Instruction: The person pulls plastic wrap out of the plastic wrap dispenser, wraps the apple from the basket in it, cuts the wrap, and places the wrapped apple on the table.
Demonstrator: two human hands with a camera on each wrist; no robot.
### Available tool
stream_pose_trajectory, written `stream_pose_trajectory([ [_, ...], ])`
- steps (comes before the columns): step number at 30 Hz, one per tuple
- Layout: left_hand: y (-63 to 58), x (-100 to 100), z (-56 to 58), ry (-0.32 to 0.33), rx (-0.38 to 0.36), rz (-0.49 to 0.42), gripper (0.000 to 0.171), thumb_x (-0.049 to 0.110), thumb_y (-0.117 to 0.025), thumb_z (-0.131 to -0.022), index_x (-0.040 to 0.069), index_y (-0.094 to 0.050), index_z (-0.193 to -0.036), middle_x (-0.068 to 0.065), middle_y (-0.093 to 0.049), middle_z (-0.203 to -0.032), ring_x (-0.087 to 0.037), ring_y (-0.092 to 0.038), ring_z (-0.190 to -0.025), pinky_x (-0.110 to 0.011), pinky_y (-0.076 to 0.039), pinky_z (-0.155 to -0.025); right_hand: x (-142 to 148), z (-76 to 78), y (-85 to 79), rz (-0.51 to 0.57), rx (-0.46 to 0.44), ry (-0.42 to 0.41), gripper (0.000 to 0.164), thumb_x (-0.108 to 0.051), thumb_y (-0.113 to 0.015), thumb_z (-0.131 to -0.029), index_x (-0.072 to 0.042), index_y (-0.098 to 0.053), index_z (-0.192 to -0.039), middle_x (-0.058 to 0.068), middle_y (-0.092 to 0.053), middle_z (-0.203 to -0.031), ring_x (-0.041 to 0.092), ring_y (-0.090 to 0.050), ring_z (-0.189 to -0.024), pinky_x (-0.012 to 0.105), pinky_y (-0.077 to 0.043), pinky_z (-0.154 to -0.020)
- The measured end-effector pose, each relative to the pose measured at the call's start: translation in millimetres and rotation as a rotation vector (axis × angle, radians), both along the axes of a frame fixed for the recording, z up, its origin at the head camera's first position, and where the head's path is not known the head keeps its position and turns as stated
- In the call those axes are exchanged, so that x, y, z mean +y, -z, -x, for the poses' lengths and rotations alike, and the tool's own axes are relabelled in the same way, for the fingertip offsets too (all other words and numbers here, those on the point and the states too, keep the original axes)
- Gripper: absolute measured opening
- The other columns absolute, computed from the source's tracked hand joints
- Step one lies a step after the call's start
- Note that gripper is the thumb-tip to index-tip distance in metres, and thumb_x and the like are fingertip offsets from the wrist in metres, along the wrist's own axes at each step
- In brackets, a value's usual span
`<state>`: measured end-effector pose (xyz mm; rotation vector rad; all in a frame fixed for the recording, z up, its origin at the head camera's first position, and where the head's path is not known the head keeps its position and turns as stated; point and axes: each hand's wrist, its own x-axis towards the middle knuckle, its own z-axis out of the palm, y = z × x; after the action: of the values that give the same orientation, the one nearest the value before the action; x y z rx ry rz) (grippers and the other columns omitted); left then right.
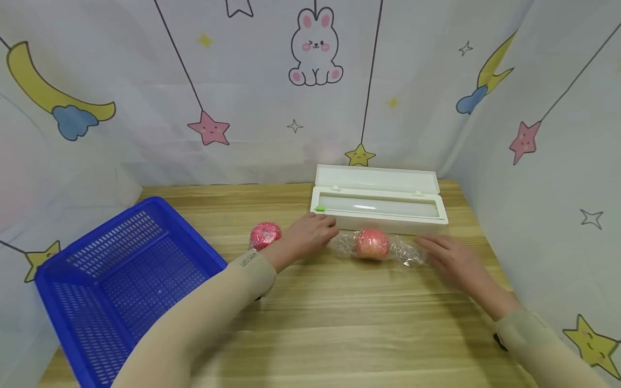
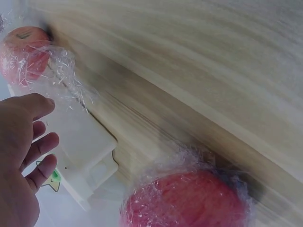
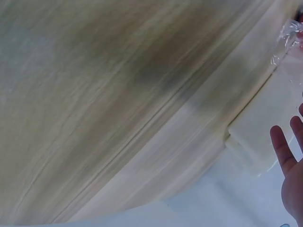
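A red apple lies on the table with clear cling film around it, the loose ends spreading out on both sides. My left hand is beside the film's left end. In the left wrist view its fingers are loosely bent with nothing between them, the thumb close to the film. To the right, my right hand hovers by the other film end, fingers extended and apart in the right wrist view. Another film-wrapped apple sits left of my left hand. Behind the middle apple stands a white cling film dispenser, lid raised.
A blue plastic basket stands on the left of the wooden table. The dispenser carries a green slider on its front rail. Patterned white curtains enclose the table at the back and sides.
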<state>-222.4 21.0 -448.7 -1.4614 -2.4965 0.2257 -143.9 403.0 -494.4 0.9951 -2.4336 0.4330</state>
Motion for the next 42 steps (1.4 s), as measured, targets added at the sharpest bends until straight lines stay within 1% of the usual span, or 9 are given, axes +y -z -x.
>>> stream_pose_trajectory([
  [4, 2.4, 1, -1.9, 0.031, -0.016, 0.015, 0.009, 0.015, -0.06, -0.09, 0.017, -0.058, -0.098, 0.002, -0.047, -0.094, -0.014, -0.051, -0.087, -0.029, -0.044, -0.076, -5, -5.4, 0.9, -0.041, 0.047, -0.046, 0.038, -0.034, -0.033, -0.104, -0.015, -0.053, -0.129, 0.002, -0.053, -0.125, 0.026, -0.054, -0.107, 0.043, -0.046, -0.078],
  [11, 3.4, 5, -10.1, 0.049, -0.137, 0.008, 0.016, 0.014, -0.063, -0.088, 0.015, -0.056, -0.103, -0.002, -0.052, -0.117, -0.016, -0.053, -0.097, -0.028, -0.046, -0.077, -12, -14.2, 3.3, -0.101, 0.016, -0.089, 0.041, -0.034, -0.03, -0.104, -0.011, -0.049, -0.132, 0.006, -0.049, -0.13, 0.027, -0.052, -0.11, 0.046, -0.045, -0.081],
  [16, 2.5, 10, -14.1, 0.025, -0.241, -0.02, 0.01, 0.019, -0.063, -0.09, 0.017, -0.053, -0.093, -0.003, -0.048, -0.129, -0.019, -0.053, -0.106, -0.03, -0.047, -0.075, -15, -19.3, 1.7, -0.124, -0.033, -0.082, 0.044, -0.036, -0.033, -0.102, -0.01, -0.046, -0.134, 0.008, -0.046, -0.132, 0.029, -0.05, -0.114, 0.047, -0.044, -0.085],
  [21, 1.5, 14, -14.0, -0.039, -0.381, -0.06, 0.015, 0.027, -0.057, -0.087, 0.022, -0.046, -0.079, 0.001, -0.045, -0.134, -0.012, -0.055, -0.088, -0.023, -0.042, -0.06, -15, -26.5, -2.8, -0.124, -0.179, -0.018, 0.047, -0.023, -0.048, -0.091, -0.013, -0.044, -0.136, 0.005, -0.041, -0.138, 0.027, -0.044, -0.12, 0.047, -0.04, -0.09],
  [24, 2.2, 16, -12.4, -0.069, -0.431, -0.081, 0.016, 0.034, -0.054, -0.086, 0.025, -0.045, -0.078, 0.004, -0.053, -0.12, -0.006, -0.048, -0.075, -0.021, -0.038, -0.056, -19, -27.6, -7.0, -0.048, -0.347, 0.065, 0.04, -0.025, -0.049, -0.096, -0.02, -0.045, -0.135, 0.0, -0.039, -0.139, 0.023, -0.04, -0.124, 0.045, -0.036, -0.095],
  [30, 3.9, 21, -8.0, -0.131, -0.467, -0.149, 0.025, 0.047, -0.053, -0.091, 0.025, -0.047, -0.082, 0.01, -0.046, -0.078, -0.007, -0.042, -0.064, -0.023, -0.036, -0.051, -31, -11.6, -14.3, 0.132, -0.597, 0.185, 0.035, -0.04, -0.045, -0.1, -0.019, -0.051, -0.127, -0.004, -0.055, -0.12, 0.017, -0.052, -0.11, 0.04, -0.042, -0.089],
  [33, 3.8, 27, -5.7, -0.151, -0.491, -0.208, 0.028, 0.05, -0.055, -0.091, 0.022, -0.052, -0.092, 0.009, -0.05, -0.082, -0.007, -0.045, -0.068, -0.024, -0.039, -0.055, -35, -1.4, -16.6, 0.121, -0.657, 0.227, 0.043, -0.046, -0.044, -0.099, -0.018, -0.045, -0.131, -0.005, -0.059, -0.109, 0.014, -0.057, -0.097, 0.038, -0.047, -0.08],
  [37, 1.6, 37, -3.9, -0.191, -0.525, -0.261, 0.044, 0.056, -0.055, -0.089, 0.02, -0.049, -0.113, 0.005, -0.058, -0.103, -0.008, -0.053, -0.085, -0.026, -0.044, -0.067, -41, 11.3, -23.1, 0.085, -0.699, 0.257, 0.052, -0.05, -0.044, -0.098, -0.018, -0.037, -0.138, -0.007, -0.06, -0.096, 0.01, -0.058, -0.085, 0.036, -0.047, -0.072],
  [42, -1.0, 50, -3.7, -0.261, -0.503, -0.207, 0.062, 0.067, -0.049, -0.087, 0.017, -0.045, -0.124, 0.003, -0.058, -0.113, -0.012, -0.056, -0.094, -0.027, -0.045, -0.07, -53, 26.0, -32.2, 0.006, -0.737, 0.252, 0.057, -0.057, -0.044, -0.095, -0.02, -0.038, -0.138, -0.009, -0.056, -0.082, 0.009, -0.053, -0.068, 0.032, -0.044, -0.06],
])
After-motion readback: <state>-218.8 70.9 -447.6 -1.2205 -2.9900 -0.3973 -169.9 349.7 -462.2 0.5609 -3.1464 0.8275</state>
